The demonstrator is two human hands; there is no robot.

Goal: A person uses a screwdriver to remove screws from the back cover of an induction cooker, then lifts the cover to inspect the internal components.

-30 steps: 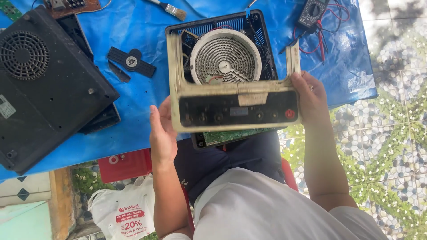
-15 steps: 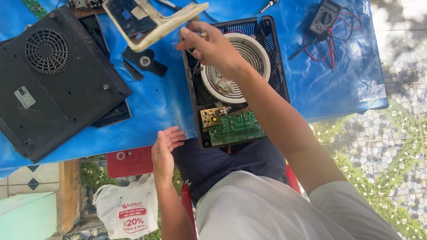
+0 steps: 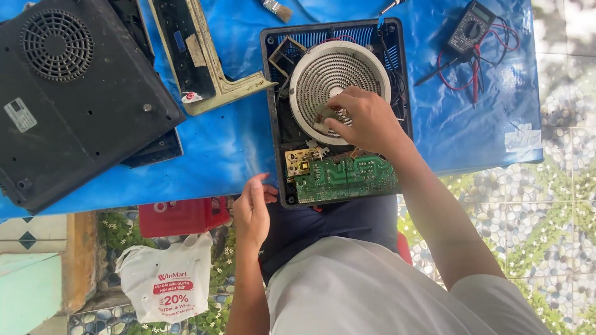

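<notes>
An opened electric cooktop base (image 3: 278, 124) lies on the blue tarp-covered table (image 3: 223, 149), showing a round white heating coil (image 3: 323, 74) and a green circuit board (image 3: 344, 178). My right hand (image 3: 363, 121) rests on the coil's near edge, fingers curled onto it. My left hand (image 3: 253, 208) is at the table's front edge beside the base's near left corner, fingers loosely apart and holding nothing. The cream top frame with its control panel (image 3: 198, 59) lies on the tarp to the left of the base.
A black cooktop housing with a round vent grille (image 3: 68, 93) fills the left. A multimeter with red and black leads (image 3: 469, 34) sits far right. A brush (image 3: 276, 8) lies at the top edge. A red box (image 3: 183, 216) and white plastic bag (image 3: 164, 285) are below the table.
The cream top frame went from both hands, lifted off the base, to lying on the tarp at the left. My right hand moved down onto the coil. My left hand is free.
</notes>
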